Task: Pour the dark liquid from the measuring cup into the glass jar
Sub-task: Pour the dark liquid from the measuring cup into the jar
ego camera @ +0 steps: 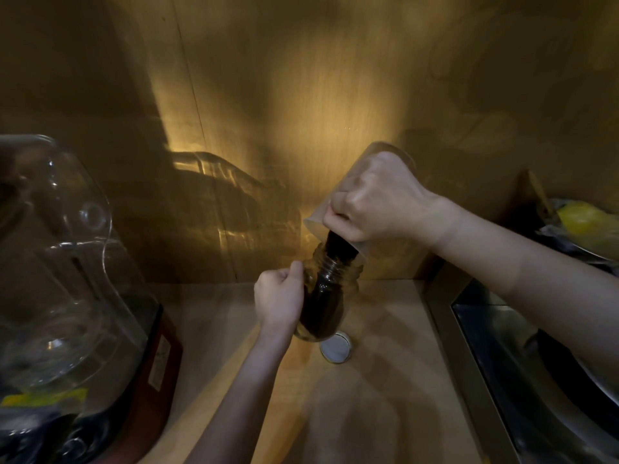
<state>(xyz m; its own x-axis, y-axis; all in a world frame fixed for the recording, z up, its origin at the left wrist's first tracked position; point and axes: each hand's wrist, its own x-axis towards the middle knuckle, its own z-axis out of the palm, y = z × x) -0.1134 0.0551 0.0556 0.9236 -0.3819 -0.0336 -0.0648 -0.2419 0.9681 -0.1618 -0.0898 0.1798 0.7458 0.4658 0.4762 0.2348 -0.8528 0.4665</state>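
The right hand (371, 199) is clenched round the measuring cup (365, 182), tipped steeply, its lip over the glass jar (326, 296) mouth, dark liquid (340, 249) running in. The left hand (279, 296) curls against the jar's side. A lid (336, 349) lies just beside its base; bare counter (385, 380) stretches toward the sink edge (445, 329).

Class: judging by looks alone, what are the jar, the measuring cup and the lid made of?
Jar: clear glass, glossy, with moulded neck threads. Measuring cup: translucent, matte, probably plastic. Lid: white inside, yellowish rim, possibly metal; too blurred to tell.
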